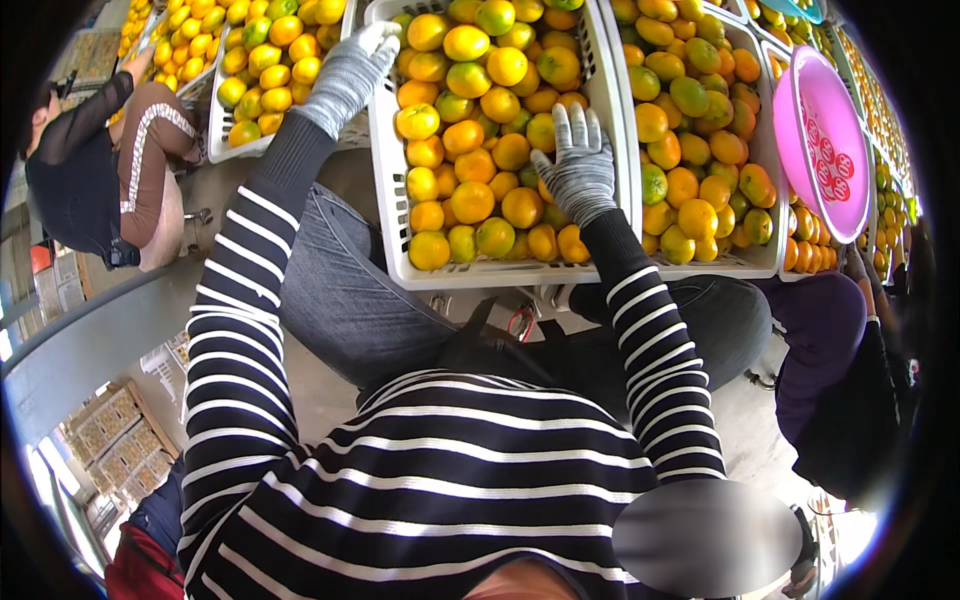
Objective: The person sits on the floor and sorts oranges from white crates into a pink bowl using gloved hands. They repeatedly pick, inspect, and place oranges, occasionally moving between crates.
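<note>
Before me stands a white plastic crate (480, 279), filled with yellow-orange mandarins (474, 202), some with green patches. My right hand (581, 161), in a grey knit glove with pale fingertips, lies palm down on the fruit near the crate's right wall. Its fingers are extended, the thumb apart, and nothing is held. Up at the crate's left rim is my left hand (349, 79), gloved alike. Its fingers bend at the rim beside the mandarins; whether they grip it cannot be made out.
Fruit-filled crates stand left (217, 146) and right (750, 264). A pink plastic basin (784, 127) with red round marks tilts over the right-hand crates. One seated person (75, 176) is at left, another (817, 375) at right. Stacked boxes (120, 442) stand lower left.
</note>
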Action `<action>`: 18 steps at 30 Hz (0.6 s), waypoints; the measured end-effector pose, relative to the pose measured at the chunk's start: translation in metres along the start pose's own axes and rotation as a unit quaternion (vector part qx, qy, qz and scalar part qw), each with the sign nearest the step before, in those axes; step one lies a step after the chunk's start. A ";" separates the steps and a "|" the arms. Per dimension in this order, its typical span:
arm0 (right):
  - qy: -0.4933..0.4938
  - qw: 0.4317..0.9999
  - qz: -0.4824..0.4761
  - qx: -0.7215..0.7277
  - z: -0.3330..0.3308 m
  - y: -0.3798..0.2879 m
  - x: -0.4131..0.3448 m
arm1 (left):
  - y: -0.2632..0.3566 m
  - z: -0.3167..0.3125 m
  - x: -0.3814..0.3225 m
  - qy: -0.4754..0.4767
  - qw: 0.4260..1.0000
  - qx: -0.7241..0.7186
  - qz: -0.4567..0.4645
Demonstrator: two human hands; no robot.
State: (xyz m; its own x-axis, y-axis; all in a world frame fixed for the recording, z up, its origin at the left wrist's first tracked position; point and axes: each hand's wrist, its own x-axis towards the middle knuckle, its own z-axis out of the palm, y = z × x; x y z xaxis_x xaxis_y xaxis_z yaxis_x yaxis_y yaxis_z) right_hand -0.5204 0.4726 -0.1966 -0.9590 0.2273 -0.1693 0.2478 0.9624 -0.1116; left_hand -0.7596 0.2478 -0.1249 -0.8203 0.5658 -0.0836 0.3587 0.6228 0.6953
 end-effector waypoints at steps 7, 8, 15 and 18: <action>-0.108 0.994 0.012 -0.024 0.028 0.005 0.020 | -0.039 0.087 -0.054 -0.126 0.975 0.153 0.097; -0.128 0.992 0.013 -0.007 0.021 0.008 0.022 | -0.038 0.086 -0.050 -0.167 0.963 0.162 0.136; 0.052 0.968 -0.038 0.244 0.009 -0.016 -0.001 | -0.071 0.145 -0.047 -0.230 0.933 0.260 0.090; 0.009 0.977 -0.127 0.174 0.022 -0.022 -0.014 | -0.033 0.109 -0.043 -0.287 0.926 0.233 0.077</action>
State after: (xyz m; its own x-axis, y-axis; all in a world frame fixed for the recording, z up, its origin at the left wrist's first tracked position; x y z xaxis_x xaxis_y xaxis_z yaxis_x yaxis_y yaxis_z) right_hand -0.5095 0.4449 -0.2135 -0.9970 -0.0061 -0.0766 0.0310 0.8803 -0.4734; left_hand -0.6871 0.2617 -0.2223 -0.4204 0.7776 -0.4676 0.7142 0.6014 0.3581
